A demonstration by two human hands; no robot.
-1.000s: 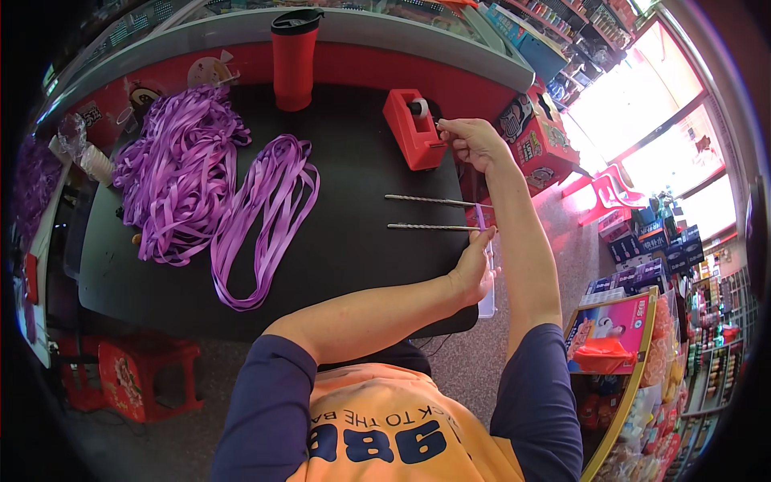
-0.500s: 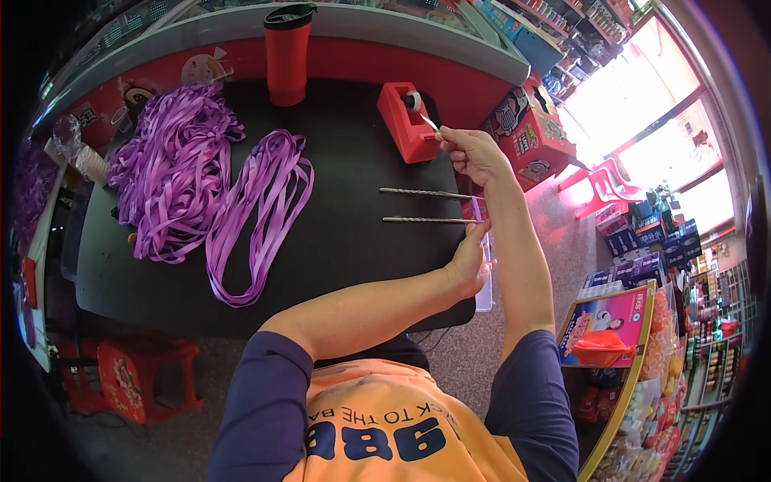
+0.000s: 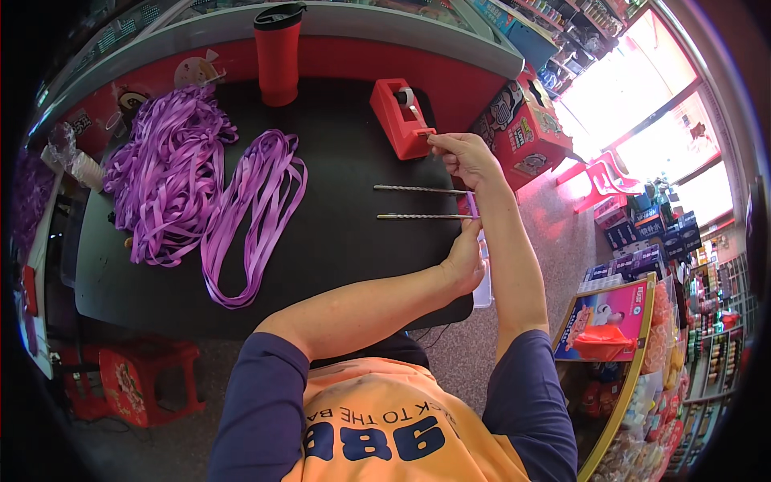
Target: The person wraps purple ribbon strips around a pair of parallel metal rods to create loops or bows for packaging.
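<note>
My right hand (image 3: 464,157) pinches the tape end at the front of a red tape dispenser (image 3: 400,119) on the black table (image 3: 337,241). My left hand (image 3: 464,259) rests at the table's right edge, its fingers pressing a short purple ribbon piece (image 3: 472,204) that lies across the right ends of two thin metal rods (image 3: 418,202). The rods lie parallel, pointing left across the table.
A heap of purple ribbon (image 3: 165,181) and a looped bundle (image 3: 253,213) cover the table's left half. A red tumbler with a black lid (image 3: 278,52) stands at the back. A red stool (image 3: 144,377) sits below left; colourful boxes (image 3: 526,132) and shelves stand on the right.
My right hand has stayed at the tape dispenser, shifting slightly. My left hand has kept pressing the ribbon piece at the rods. The view has tilted a little.
</note>
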